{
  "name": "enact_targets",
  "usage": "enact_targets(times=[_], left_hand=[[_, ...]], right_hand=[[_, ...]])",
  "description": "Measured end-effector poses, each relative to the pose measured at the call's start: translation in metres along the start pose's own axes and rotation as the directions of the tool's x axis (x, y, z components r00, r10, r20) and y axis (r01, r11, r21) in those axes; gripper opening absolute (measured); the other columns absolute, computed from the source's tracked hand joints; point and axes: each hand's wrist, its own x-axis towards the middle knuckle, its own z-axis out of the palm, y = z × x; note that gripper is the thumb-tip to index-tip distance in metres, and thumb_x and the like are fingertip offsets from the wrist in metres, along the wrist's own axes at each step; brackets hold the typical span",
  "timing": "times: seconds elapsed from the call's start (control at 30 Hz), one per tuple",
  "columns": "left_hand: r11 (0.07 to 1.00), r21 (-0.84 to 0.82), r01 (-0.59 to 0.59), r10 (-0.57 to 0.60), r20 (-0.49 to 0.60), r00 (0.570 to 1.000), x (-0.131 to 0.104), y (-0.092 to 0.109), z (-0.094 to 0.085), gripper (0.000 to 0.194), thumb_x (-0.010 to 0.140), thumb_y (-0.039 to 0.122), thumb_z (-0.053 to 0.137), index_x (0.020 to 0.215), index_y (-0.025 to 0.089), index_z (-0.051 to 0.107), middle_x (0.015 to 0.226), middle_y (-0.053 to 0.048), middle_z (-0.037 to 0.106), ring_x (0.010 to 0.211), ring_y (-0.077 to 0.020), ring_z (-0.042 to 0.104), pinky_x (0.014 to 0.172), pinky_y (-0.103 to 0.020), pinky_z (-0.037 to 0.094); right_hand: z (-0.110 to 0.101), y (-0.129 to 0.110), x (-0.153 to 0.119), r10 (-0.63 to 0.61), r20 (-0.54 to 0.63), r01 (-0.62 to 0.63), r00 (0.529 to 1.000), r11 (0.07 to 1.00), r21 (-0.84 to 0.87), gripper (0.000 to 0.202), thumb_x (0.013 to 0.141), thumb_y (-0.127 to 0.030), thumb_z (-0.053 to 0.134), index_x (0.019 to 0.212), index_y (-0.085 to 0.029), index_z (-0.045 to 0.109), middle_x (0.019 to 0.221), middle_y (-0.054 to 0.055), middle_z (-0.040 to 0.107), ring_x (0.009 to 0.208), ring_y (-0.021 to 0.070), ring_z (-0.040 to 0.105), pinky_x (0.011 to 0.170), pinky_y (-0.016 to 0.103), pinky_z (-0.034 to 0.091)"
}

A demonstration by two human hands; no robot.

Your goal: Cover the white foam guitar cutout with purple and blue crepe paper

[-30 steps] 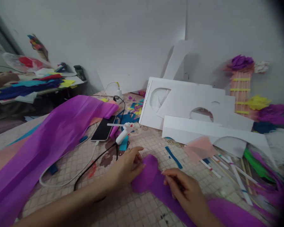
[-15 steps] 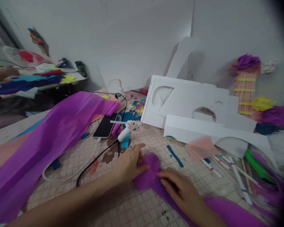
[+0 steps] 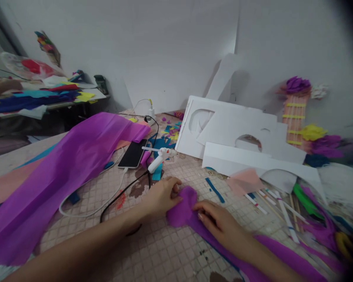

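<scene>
A strip of purple crepe paper [image 3: 179, 213] runs over the tabletop from the middle toward the lower right, and its near end is spread into a rounded, ruffled shape. My left hand [image 3: 161, 196] pinches the upper left edge of that rounded end between thumb and fingers. At its right side, where the shape narrows into the strip, my right hand [image 3: 220, 225] has its fingers closed on the paper. Part of the strip is hidden under my right hand and forearm. Just beyond my left hand lies a white hot glue gun [image 3: 158, 159].
A phone [image 3: 132, 154] on a white cable lies behind the glue gun's cord. Large purple crepe sheets [image 3: 61, 172] cover the left side. White cut-out boards [image 3: 229, 125] lean at the back. Marker pens [image 3: 286, 217] and a peach paper piece [image 3: 245, 183] lie to the right.
The camera view has shifted slightly. Both hands keep their hold on the purple crepe paper, and its rounded end looks a little more curled at the top.
</scene>
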Motion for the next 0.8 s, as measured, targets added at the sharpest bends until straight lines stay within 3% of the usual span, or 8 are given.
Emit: enact_targets(times=[0.2, 0.3, 0.43, 0.6, 0.73, 0.8], left_hand=[[0.999, -0.012, -0.043, 0.043, -0.035, 0.998, -0.002, -0.001, 0.003, 0.047, 0.073, 0.018, 0.060, 0.119, 0.020, 0.049, 0.091, -0.001, 0.062, 0.072, -0.0160, 0.060, 0.062, -0.026, 0.044], [0.997, 0.007, -0.073, 0.073, -0.047, 0.996, -0.003, 0.000, 0.003, 0.042, 0.073, 0.017, 0.058, 0.113, 0.022, 0.051, 0.091, -0.001, 0.061, 0.075, -0.0165, 0.060, 0.064, -0.026, 0.043], [0.998, 0.002, -0.055, 0.055, -0.021, 0.998, 0.000, 0.000, 0.002, 0.030, 0.073, 0.018, 0.059, 0.102, 0.020, 0.055, 0.084, 0.000, 0.063, 0.075, -0.0160, 0.060, 0.063, -0.024, 0.041], [1.000, 0.016, -0.012, 0.012, 0.001, 1.000, 0.003, -0.001, 0.000, 0.024, 0.072, 0.022, 0.062, 0.096, 0.019, 0.058, 0.078, 0.001, 0.064, 0.070, -0.0155, 0.059, 0.060, -0.024, 0.039], [1.000, 0.025, -0.011, 0.010, 0.019, 1.000, 0.005, -0.003, -0.001, 0.023, 0.071, 0.023, 0.062, 0.094, 0.020, 0.060, 0.078, 0.001, 0.065, 0.069, -0.0152, 0.059, 0.058, -0.023, 0.038], [1.000, 0.030, 0.003, -0.004, 0.032, 0.999, 0.005, -0.002, -0.002, 0.023, 0.071, 0.024, 0.063, 0.094, 0.020, 0.061, 0.078, 0.001, 0.066, 0.068, -0.0150, 0.059, 0.056, -0.023, 0.037]], right_hand=[[0.001, 0.013, -0.004, 0.042, -0.045, -0.031, 0.998, 0.975, 0.221, 0.023, 0.095, -0.022, 0.038, 0.103, -0.021, 0.059, 0.081, 0.000, 0.058, 0.056, 0.0103, 0.053, 0.057, 0.025, 0.044], [0.006, 0.018, -0.008, 0.032, -0.109, -0.009, 0.994, 0.978, 0.209, 0.022, 0.096, -0.023, 0.039, 0.104, -0.023, 0.060, 0.081, 0.000, 0.059, 0.063, 0.0117, 0.056, 0.062, 0.026, 0.046], [0.007, 0.013, -0.009, -0.099, -0.095, 0.103, 0.991, 0.994, 0.037, 0.021, 0.093, -0.017, 0.043, 0.104, -0.022, 0.060, 0.093, 0.005, 0.061, 0.087, 0.0174, 0.059, 0.077, 0.031, 0.046], [0.006, -0.001, -0.005, -0.061, -0.031, 0.059, 0.998, 0.996, -0.060, 0.020, 0.089, -0.011, 0.045, 0.100, -0.021, 0.059, 0.094, 0.005, 0.058, 0.084, 0.0174, 0.057, 0.074, 0.031, 0.045], [0.013, -0.003, 0.000, -0.082, -0.234, 0.099, 0.969, 0.993, 0.062, 0.018, 0.093, -0.017, 0.043, 0.098, -0.021, 0.060, 0.089, 0.003, 0.061, 0.081, 0.0158, 0.058, 0.073, 0.029, 0.045], [0.018, 0.001, 0.001, -0.018, -0.310, 0.077, 0.951, 0.981, 0.180, 0.017, 0.093, -0.021, 0.043, 0.097, -0.021, 0.060, 0.080, 0.001, 0.060, 0.071, 0.0141, 0.058, 0.064, 0.026, 0.044]])
